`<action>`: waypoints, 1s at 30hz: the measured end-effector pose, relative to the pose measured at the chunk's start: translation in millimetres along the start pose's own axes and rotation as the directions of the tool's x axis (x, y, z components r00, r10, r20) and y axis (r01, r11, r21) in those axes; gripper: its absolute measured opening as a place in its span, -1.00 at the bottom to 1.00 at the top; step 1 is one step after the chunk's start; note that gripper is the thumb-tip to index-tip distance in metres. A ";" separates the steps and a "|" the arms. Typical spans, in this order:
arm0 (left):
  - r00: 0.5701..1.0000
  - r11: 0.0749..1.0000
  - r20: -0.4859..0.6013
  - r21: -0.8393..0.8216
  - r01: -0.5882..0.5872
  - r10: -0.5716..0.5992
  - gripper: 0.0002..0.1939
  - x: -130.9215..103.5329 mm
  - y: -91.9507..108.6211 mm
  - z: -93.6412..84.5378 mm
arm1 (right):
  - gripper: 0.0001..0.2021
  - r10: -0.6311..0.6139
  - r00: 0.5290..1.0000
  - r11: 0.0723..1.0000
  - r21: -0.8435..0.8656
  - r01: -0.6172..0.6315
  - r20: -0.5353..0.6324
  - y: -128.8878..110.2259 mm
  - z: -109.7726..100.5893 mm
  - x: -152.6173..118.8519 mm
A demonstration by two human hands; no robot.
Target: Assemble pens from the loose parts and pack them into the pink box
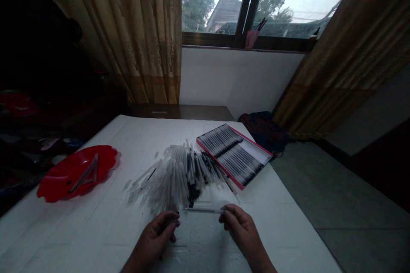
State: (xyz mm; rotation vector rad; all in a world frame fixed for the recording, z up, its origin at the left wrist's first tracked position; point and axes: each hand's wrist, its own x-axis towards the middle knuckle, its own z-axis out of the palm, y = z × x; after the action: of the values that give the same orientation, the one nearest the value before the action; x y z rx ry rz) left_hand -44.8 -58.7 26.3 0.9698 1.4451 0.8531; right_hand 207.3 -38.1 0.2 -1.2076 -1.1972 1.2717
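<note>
My right hand (pixel 238 226) pinches one end of a slim clear pen (pixel 205 210), held level with its other end pointing at my left hand. My left hand (pixel 160 228) is closed in a pinch, with a small black piece, perhaps a pen cap (pixel 178 213), at its fingertips; the pen's tip lies just apart from it. Beyond both hands spreads a heap of clear pen tubes (pixel 169 175). Small black pieces (pixel 194 194) lie at its near right side. Behind it on the right, a pink-edged box (pixel 245 179) holds two rows of clear pens with black ends.
A red scalloped dish (pixel 53 187) with a few clear strips in it stands at the left of the white-covered table (pixel 96 230). Dark fabric (pixel 265 130) lies past the far right corner. A pink cup (pixel 251 39) sits on the windowsill.
</note>
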 end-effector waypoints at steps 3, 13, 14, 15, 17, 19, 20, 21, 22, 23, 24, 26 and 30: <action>1.000 1.000 -0.015 -0.012 -0.014 0.013 -0.40 -1.5 -3.2 -1.5 | -0.57 0.039 0.998 0.997 0.065 -0.036 -0.052 -1.0 1.1 0.8; 0.996 0.999 -0.090 0.030 0.010 -0.007 -0.44 -2.3 -3.4 4.7 | -0.55 0.135 0.984 0.976 0.187 -0.112 -0.116 4.0 -0.6 4.0; 0.996 1.000 -0.085 0.020 0.005 -0.003 -0.45 -2.2 -2.8 5.9 | -0.55 0.136 0.984 0.976 0.185 -0.114 -0.112 3.7 -0.6 3.7; 0.997 1.000 -0.080 0.003 0.000 0.000 -0.45 -1.9 -2.5 7.1 | -0.55 0.136 0.985 0.976 0.184 -0.115 -0.108 3.2 -0.6 3.4; 0.998 0.999 -0.070 -0.032 -0.006 0.004 -0.44 -1.3 -2.6 9.1 | -0.57 0.135 0.987 0.976 0.183 -0.117 -0.091 2.1 -0.6 2.4; 0.999 0.999 -0.053 -0.043 0.000 -0.002 -0.43 -1.2 -2.7 10.8 | -0.59 0.130 0.989 0.977 0.182 -0.115 -0.071 1.5 -0.9 1.6; 0.999 0.999 -0.043 -0.042 0.006 -0.008 -0.42 -1.4 -2.6 11.6 | -0.60 0.125 0.990 0.977 0.184 -0.111 -0.063 1.6 -1.2 1.3; 0.999 0.999 -0.036 -0.038 0.010 -0.012 -0.42 -1.7 -2.3 12.2 | -0.62 0.120 0.991 0.976 0.188 -0.107 -0.058 2.0 -1.4 1.1; 0.999 0.999 -0.027 -0.036 0.016 -0.017 -0.42 -2.0 -1.8 12.8 | -0.63 0.116 0.992 0.976 0.194 -0.104 -0.053 2.5 -1.7 1.0; 1.000 0.999 -0.019 -0.036 0.020 -0.021 -0.42 -2.4 -1.3 13.2 | -0.63 0.112 0.992 0.975 0.201 -0.100 -0.050 3.0 -1.9 1.0; 1.000 0.999 -0.013 -0.037 0.023 -0.024 -0.42 -2.7 -0.9 13.5 | -0.64 0.108 0.993 0.974 0.206 -0.096 -0.048 3.2 -2.1 0.9; 1.000 0.999 -0.008 -0.034 0.030 -0.030 -0.42 -3.0 -0.2 13.6 | -0.64 0.105 0.993 0.973 0.211 -0.094 -0.044 2.6 -2.0 0.8; 1.000 0.999 -0.008 -0.017 0.029 -0.029 -0.43 -4.0 0.6 12.5 | -0.63 0.119 0.990 0.973 0.207 -0.102 -0.070 -2.4 -0.8 0.2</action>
State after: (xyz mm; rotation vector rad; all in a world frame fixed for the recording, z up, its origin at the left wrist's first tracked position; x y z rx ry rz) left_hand -32.3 -62.4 27.3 0.9312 1.4534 0.8479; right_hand 208.1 -37.8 2.5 -1.1768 -0.9270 1.3773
